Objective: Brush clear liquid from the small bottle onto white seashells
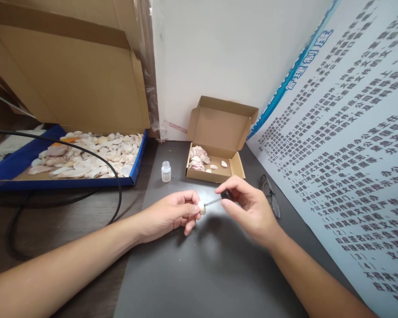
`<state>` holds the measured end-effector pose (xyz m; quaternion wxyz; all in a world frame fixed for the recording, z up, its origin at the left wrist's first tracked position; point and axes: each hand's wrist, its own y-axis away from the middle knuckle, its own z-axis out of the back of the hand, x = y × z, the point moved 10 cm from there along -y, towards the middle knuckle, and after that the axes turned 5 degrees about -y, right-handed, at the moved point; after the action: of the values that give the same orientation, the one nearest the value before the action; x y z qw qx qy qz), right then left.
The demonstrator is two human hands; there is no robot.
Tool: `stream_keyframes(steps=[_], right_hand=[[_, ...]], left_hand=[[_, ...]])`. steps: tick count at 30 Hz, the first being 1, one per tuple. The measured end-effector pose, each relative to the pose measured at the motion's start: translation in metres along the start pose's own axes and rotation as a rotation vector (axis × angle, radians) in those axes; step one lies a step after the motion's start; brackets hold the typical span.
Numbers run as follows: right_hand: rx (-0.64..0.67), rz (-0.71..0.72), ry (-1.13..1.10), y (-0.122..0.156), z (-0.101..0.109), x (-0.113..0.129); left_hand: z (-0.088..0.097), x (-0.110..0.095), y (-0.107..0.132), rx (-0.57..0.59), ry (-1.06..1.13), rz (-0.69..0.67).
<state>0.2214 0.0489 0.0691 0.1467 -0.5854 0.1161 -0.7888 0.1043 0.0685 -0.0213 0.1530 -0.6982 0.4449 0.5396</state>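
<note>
Between the thumb and fingers of my left hand (172, 215) is a small white shell (202, 209). My right hand (254, 211) pinches the black cap of a thin-stemmed brush applicator (226, 194). Its stem points left, and the tip meets the shell or lies right at it; exact contact is too small to tell. Behind my left hand, a small clear bottle (166, 172) with a white label stands upright without a cap. A small cardboard box (215, 176) sits open beyond my hands, with larger ridged shells (197, 160) at its left and a few small ones loose inside.
At the left, a large blue-edged box (137, 161) with its lid raised is full of pale shells (96, 154). A black cable (119, 190) loops in front of it. Glasses (270, 194) lie right of my right hand, beside a printed poster (345, 145) along the right side.
</note>
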Motion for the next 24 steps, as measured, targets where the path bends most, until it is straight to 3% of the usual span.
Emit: stream_keyframes(steps=[3,6,10,14,18,22,24], right_hand=[[0.012,-0.01,-0.09,-0.0002,-0.0013,-0.0017],[-0.011,-0.007,-0.014,-0.0005,0.0016,-0.0025],[0.016,-0.003,-0.078,-0.0006,-0.0003,-0.003],[-0.011,0.016,0.036,-0.0007,0.0016,-0.0013],[0.016,0.033,-0.044,-0.0005,-0.0016,0.0009],[-0.02,0.045,0.086,-0.0002,0.0013,0.0028],[-0.008,0.049,0.025,-0.0003,0.0007,0.0035]], left_hand=[[-0.0004,0.0001,0.0007,0.003,0.005,-0.001],[-0.0006,-0.0002,0.001,-0.001,0.002,-0.001],[-0.0003,-0.0005,0.0002,-0.001,0.008,-0.005],[-0.0003,-0.0001,-0.0004,0.009,-0.01,-0.012],[-0.0013,-0.0002,-0.0005,0.019,-0.007,-0.02],[-0.001,-0.0006,-0.0015,0.022,-0.016,-0.026],[-0.0003,-0.0006,-0.0021,0.02,-0.012,-0.027]])
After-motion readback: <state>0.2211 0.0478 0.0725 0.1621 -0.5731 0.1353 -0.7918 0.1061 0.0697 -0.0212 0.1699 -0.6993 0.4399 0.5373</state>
